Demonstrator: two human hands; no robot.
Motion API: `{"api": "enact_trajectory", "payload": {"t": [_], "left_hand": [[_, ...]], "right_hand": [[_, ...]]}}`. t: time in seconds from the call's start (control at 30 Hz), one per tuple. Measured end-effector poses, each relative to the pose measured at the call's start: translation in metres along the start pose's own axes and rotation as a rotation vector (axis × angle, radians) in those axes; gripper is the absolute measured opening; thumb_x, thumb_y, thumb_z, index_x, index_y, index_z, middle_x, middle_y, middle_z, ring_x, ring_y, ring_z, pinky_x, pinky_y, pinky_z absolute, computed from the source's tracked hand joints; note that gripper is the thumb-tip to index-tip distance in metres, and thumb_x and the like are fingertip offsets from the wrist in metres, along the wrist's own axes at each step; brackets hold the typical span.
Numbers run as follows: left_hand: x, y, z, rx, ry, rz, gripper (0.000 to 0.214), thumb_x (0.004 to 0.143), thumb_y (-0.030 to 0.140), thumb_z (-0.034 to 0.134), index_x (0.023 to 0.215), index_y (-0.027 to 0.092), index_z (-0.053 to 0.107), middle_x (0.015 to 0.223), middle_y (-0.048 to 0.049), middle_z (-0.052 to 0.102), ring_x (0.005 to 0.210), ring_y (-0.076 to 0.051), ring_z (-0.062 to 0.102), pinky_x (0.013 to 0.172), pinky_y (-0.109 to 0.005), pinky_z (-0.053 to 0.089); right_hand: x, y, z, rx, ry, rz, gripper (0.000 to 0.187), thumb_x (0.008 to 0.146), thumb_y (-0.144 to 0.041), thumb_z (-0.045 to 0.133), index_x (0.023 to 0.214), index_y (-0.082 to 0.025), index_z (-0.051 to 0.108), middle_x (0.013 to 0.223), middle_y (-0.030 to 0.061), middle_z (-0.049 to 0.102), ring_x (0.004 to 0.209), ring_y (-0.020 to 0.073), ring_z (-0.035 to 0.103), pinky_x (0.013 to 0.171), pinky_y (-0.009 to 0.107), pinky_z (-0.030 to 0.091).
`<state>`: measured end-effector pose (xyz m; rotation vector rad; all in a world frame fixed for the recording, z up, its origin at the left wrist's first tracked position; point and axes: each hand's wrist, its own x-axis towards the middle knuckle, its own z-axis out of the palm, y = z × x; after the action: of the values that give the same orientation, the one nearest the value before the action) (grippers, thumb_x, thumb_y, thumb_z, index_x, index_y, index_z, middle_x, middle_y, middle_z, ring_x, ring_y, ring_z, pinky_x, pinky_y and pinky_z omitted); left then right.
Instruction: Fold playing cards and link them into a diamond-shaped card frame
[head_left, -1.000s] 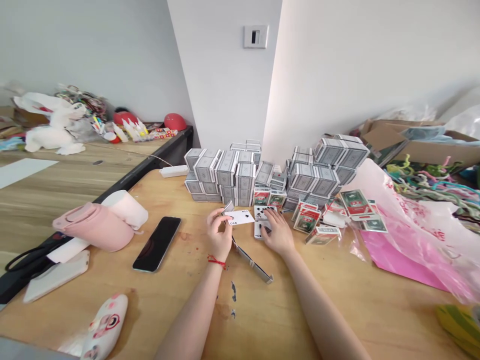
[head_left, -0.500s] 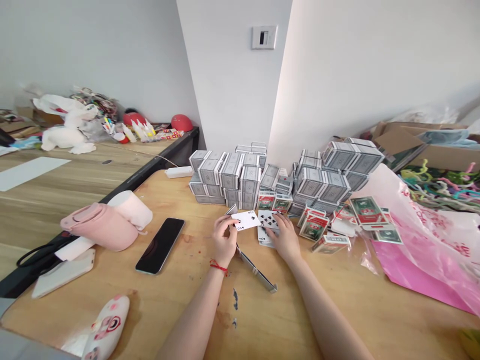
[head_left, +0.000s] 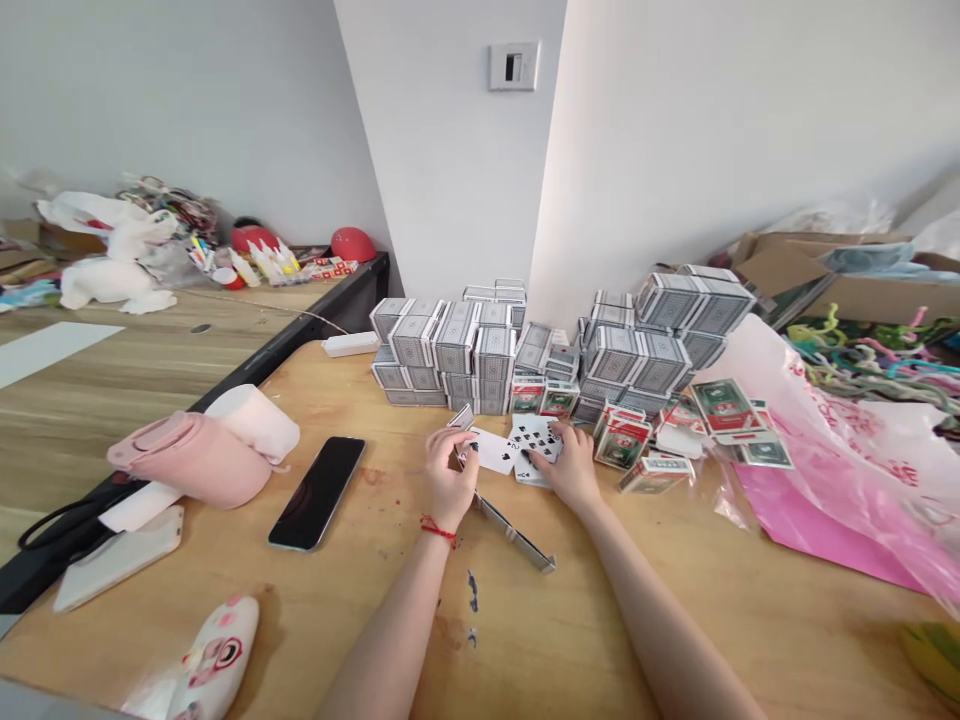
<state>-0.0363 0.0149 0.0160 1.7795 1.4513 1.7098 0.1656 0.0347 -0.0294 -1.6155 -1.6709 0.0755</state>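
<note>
Left hand [head_left: 450,482] grip pinches card [head_left: 496,452] just above counter [head_left: 525,640], maybe pack [head_left: 460,418] too, view blurry. Right hand [head_left: 574,465] grip spread flat on fanned cards [head_left: 536,438] beside it. Risk: loose pinch drops card; sliding palm scatters fan.

Home craft or packing room, stacked card boxes [head_left: 480,350], wooden table [head_left: 360,600], toy clutter [head_left: 112,270]

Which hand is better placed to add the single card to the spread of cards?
Probably the left. The left hand pinches the single card, right beside the spread of cards. The right hand lies on that spread, pinning it, with no free grip.
</note>
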Motion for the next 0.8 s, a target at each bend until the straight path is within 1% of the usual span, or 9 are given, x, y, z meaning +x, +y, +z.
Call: {"api": "enact_trajectory", "payload": {"t": [0.1,0.17,0.27,0.37,0.5,0.57,0.67,0.73,0.8], "left_hand": [[-0.001,0.000,0.001,-0.031,0.009,-0.067,0.026,0.073,0.017,0.054,0.099,0.019,0.055,0.092,-0.0066,0.059,0.089,-0.018,0.056,0.084,-0.037,0.045],[-0.002,-0.001,0.000,-0.051,-0.001,-0.090,0.030,0.074,0.016,0.054,0.103,0.019,0.053,0.089,-0.0058,0.059,0.087,-0.017,0.056,0.084,-0.037,0.045],[-0.001,-0.003,-0.001,-0.033,-0.011,-0.094,0.019,0.074,0.018,0.054,0.092,0.019,0.058,0.088,-0.0053,0.059,0.088,-0.017,0.056,0.083,-0.036,0.045],[0.000,-0.006,-0.002,-0.045,-0.013,-0.127,0.012,0.075,0.021,0.055,0.085,0.019,0.061,0.088,-0.0052,0.061,0.088,-0.018,0.056,0.083,-0.035,0.045],[0.004,-0.015,-0.001,-0.257,0.025,-0.315,0.019,0.072,0.026,0.059,0.088,0.016,0.060,0.088,-0.0069,0.063,0.081,-0.017,0.059,0.075,-0.032,0.047],[0.008,-0.022,-0.001,-0.367,0.114,-0.425,0.025,0.068,0.028,0.063,0.089,0.015,0.059,0.085,-0.0066,0.063,0.080,-0.017,0.060,0.074,-0.030,0.047],[0.016,-0.035,-0.002,-0.575,0.222,-0.528,0.028,0.065,0.031,0.067,0.085,0.016,0.057,0.087,-0.0053,0.064,0.085,-0.016,0.059,0.080,-0.031,0.044],[0.019,-0.043,-0.002,-0.740,0.206,-0.585,0.026,0.066,0.034,0.065,0.083,0.017,0.054,0.088,-0.0043,0.064,0.085,-0.016,0.060,0.083,-0.033,0.043],[0.020,-0.048,-0.002,-0.792,0.155,-0.614,0.027,0.068,0.037,0.063,0.083,0.018,0.052,0.088,-0.0033,0.064,0.085,-0.016,0.060,0.083,-0.035,0.043]], "right_hand": [[0.000,0.002,0.000,0.011,-0.016,0.006,0.048,0.064,-0.041,0.065,0.104,-0.017,0.053,0.091,0.0096,0.054,0.090,0.0284,0.045,0.080,0.043,0.040],[0.000,0.003,0.000,0.007,-0.007,0.006,0.051,0.064,-0.041,0.065,0.108,-0.017,0.053,0.098,0.0111,0.053,0.094,0.0293,0.044,0.081,0.043,0.040],[0.000,0.002,-0.001,0.001,-0.018,-0.010,0.055,0.066,-0.041,0.064,0.114,-0.017,0.051,0.109,0.0122,0.050,0.100,0.0303,0.042,0.083,0.044,0.039],[0.001,0.002,-0.001,0.003,-0.057,-0.020,0.051,0.067,-0.040,0.062,0.113,-0.018,0.053,0.106,0.0116,0.051,0.100,0.0297,0.043,0.082,0.043,0.039],[0.001,0.002,-0.003,0.006,-0.064,0.032,0.051,0.064,-0.043,0.065,0.108,-0.018,0.055,0.101,0.0117,0.052,0.097,0.0293,0.044,0.081,0.042,0.040],[0.001,0.002,-0.004,0.015,-0.069,0.055,0.052,0.062,-0.043,0.066,0.106,-0.017,0.056,0.098,0.0110,0.053,0.096,0.0292,0.044,0.080,0.042,0.040],[0.001,0.002,-0.005,0.053,-0.074,0.060,0.046,0.064,-0.040,0.065,0.103,-0.018,0.056,0.091,0.0087,0.055,0.092,0.0279,0.045,0.080,0.041,0.040],[0.000,0.001,-0.006,0.080,-0.057,0.054,0.041,0.066,-0.037,0.064,0.102,-0.019,0.057,0.090,0.0084,0.055,0.092,0.0274,0.046,0.080,0.041,0.039],[0.000,-0.001,-0.007,0.102,-0.025,0.051,0.042,0.065,-0.035,0.064,0.104,-0.019,0.056,0.097,0.0097,0.055,0.094,0.0278,0.045,0.081,0.042,0.039]]}}
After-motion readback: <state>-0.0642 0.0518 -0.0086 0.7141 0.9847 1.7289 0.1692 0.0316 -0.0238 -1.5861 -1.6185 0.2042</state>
